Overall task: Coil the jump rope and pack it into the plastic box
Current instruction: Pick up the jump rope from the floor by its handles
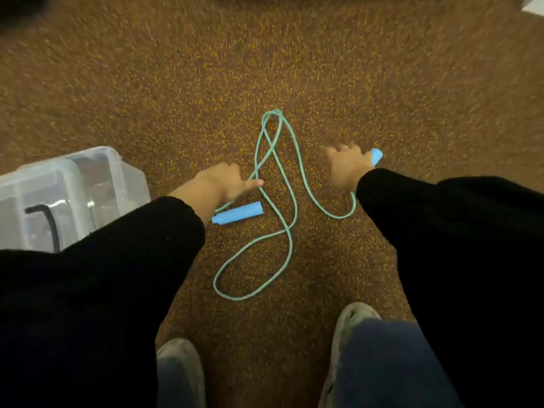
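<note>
A turquoise jump rope point(290, 231) lies in loose loops on the brown speckled carpet between my arms. One blue handle point(238, 216) rests on the floor just below my left hand point(226, 184), whose thumb sticks out toward the cord; whether it touches the cord is unclear. The other blue handle point(376, 156) pokes out past my right hand point(344, 169), which is over it with fingers partly spread; a grip is not visible. The clear plastic box point(97, 184) stands at the left, partly behind my left sleeve.
The box has a clear lid and a black latch point(48, 222). My two grey shoes point(350, 325) and jeans legs are at the bottom edge. Carpet extends far ahead; a pale object sits at the top right corner.
</note>
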`<act>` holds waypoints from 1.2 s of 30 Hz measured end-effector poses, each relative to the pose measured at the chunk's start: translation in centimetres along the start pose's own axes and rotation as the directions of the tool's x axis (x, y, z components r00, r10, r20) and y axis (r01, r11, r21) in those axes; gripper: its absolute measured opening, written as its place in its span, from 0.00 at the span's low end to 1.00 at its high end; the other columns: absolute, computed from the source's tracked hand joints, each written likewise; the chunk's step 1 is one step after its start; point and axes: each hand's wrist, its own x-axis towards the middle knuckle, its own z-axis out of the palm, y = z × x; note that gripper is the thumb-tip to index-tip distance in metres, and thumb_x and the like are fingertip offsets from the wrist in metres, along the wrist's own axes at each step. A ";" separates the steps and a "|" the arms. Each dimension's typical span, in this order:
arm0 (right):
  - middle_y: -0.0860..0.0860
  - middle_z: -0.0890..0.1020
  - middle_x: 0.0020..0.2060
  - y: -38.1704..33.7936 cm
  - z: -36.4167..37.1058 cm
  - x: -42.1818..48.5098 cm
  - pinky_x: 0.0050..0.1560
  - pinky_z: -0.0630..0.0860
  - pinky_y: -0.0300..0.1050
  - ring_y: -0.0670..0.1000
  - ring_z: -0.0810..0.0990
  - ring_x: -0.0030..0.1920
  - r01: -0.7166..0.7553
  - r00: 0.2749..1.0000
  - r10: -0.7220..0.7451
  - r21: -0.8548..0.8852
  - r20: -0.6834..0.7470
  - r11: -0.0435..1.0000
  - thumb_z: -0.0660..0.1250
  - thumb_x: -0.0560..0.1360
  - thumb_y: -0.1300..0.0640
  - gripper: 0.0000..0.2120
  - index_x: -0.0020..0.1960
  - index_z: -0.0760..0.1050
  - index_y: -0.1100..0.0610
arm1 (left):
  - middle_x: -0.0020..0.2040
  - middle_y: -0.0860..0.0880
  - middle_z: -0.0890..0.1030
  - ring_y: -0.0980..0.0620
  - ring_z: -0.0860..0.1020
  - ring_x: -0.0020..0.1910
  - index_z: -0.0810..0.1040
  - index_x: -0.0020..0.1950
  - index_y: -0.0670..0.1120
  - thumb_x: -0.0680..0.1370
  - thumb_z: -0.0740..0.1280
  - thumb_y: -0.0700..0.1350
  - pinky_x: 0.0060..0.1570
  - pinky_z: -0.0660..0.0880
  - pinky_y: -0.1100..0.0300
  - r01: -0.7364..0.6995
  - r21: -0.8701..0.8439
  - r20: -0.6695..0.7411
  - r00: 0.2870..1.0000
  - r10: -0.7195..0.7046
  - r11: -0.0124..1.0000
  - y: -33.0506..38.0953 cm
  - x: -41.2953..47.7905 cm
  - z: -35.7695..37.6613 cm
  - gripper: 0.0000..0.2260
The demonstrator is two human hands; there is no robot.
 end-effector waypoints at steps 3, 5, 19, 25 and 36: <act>0.57 0.51 0.77 1.0 1.2 0.1 0.71 0.51 0.66 0.62 0.47 0.76 -0.045 0.996 0.049 -0.054 0.074 0.998 0.60 0.77 0.61 0.34 0.77 0.48 0.48 | 0.67 0.40 0.70 0.39 0.71 0.63 0.67 0.68 0.41 0.72 0.55 0.71 0.60 0.70 0.45 0.007 0.018 0.045 0.999 -0.008 1.000 -0.6 0.3 1.2 0.38; 0.56 0.50 0.77 1.7 2.3 0.5 0.71 0.51 0.67 0.62 0.46 0.76 -0.048 0.996 0.053 -0.072 0.067 0.996 0.59 0.78 0.61 0.33 0.77 0.48 0.48 | 0.66 0.40 0.70 0.39 0.72 0.62 0.66 0.68 0.41 0.72 0.56 0.71 0.57 0.71 0.45 0.022 0.031 0.060 0.998 -0.024 0.999 -1.0 0.6 2.2 0.39; 0.59 0.46 0.77 -0.6 7.0 0.9 0.72 0.50 0.63 0.60 0.48 0.76 -0.024 0.997 0.025 -0.007 0.075 1.000 0.61 0.77 0.60 0.36 0.78 0.44 0.52 | 0.61 0.35 0.72 0.36 0.72 0.62 0.70 0.64 0.39 0.81 0.57 0.53 0.58 0.69 0.48 0.014 -0.116 -0.006 1.000 -0.015 0.993 -2.1 1.3 6.9 0.20; 0.58 0.49 0.77 -2.2 5.8 -0.8 0.72 0.52 0.63 0.60 0.52 0.75 -0.019 0.987 0.017 0.006 0.158 1.000 0.63 0.76 0.58 0.38 0.78 0.44 0.51 | 0.51 0.36 0.80 0.38 0.80 0.49 0.70 0.51 0.40 0.81 0.57 0.39 0.50 0.77 0.49 0.012 -0.580 -0.150 0.981 -0.121 0.814 -2.3 -0.1 7.0 0.04; 0.51 0.63 0.73 -10.4 1.3 -9.8 0.68 0.58 0.61 0.56 0.62 0.72 0.322 0.912 -0.364 0.218 0.188 0.921 0.78 0.63 0.49 0.49 0.76 0.53 0.48 | 0.18 0.56 0.64 0.56 0.63 0.19 0.68 0.35 0.45 0.80 0.53 0.60 0.25 0.60 0.65 -0.036 -0.980 -0.058 0.993 -0.108 0.194 1.4 -8.2 2.4 0.23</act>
